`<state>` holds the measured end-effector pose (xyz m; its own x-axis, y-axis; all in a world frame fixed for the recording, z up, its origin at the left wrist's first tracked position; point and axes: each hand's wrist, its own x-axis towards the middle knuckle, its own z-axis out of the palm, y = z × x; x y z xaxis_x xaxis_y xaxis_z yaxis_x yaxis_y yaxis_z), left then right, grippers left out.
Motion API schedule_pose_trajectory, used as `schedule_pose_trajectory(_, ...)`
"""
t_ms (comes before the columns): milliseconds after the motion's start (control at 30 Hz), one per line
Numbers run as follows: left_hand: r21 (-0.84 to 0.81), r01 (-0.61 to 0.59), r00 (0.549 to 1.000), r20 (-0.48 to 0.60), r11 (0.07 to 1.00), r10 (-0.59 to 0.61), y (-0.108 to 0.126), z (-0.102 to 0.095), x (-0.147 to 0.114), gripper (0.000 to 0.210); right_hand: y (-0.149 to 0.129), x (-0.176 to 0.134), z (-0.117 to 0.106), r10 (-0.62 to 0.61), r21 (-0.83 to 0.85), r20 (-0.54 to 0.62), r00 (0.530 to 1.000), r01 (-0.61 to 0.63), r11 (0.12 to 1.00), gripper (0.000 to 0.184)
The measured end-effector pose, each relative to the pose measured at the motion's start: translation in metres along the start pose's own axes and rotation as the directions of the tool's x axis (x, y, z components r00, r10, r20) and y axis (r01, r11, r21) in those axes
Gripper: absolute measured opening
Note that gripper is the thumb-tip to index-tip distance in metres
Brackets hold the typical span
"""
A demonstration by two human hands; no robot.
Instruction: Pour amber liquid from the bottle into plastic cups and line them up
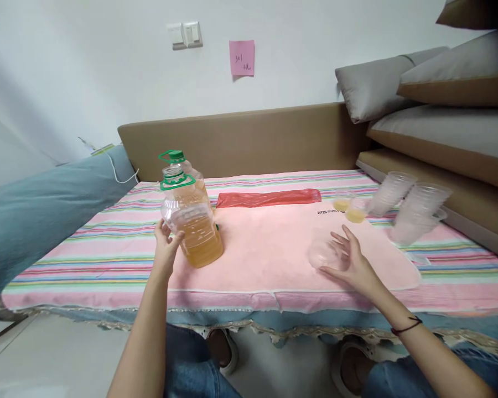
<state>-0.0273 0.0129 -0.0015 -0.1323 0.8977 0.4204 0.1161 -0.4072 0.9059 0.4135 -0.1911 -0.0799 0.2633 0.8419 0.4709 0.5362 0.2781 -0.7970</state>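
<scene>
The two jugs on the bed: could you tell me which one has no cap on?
The front jug, tilted under the left hand, has an open neck; the back jug has a green cap.

Two oil jugs (pixel 193 224), two filled cups (pixel 348 209), one empty cup (pixel 323 254), perhaps two cup stacks (pixel 410 210), one red bag (pixel 269 197).
</scene>
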Motion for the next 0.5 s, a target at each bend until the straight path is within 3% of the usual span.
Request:
schedule_pose_trajectory(100, -0.026, 0.006, 0.983, 0.183, 1.000, -0.001, 0.005, 0.002, -0.005, 0.110, -0.014, -0.005, -0.003, -0.098, -0.073, -0.076, 0.992, 0.092, 0.993, 0.111)
schedule_pose_trajectory(200, -0.014, -0.003, 0.958, 0.287, 1.000, 0.007, 0.011, 0.007, -0.011, 0.108, -0.033, -0.013, 0.000, -0.197, -0.097, -0.105, 0.975, 0.187, 0.978, 0.105)
schedule_pose_trajectory(500, 0.099, -0.007, 0.975, 0.222, 0.995, -0.015, 0.009, 0.011, -0.007, 0.105, -0.079, -0.022, 0.039, -0.312, -0.078, -0.060, 0.948, 0.307, 0.948, 0.090)
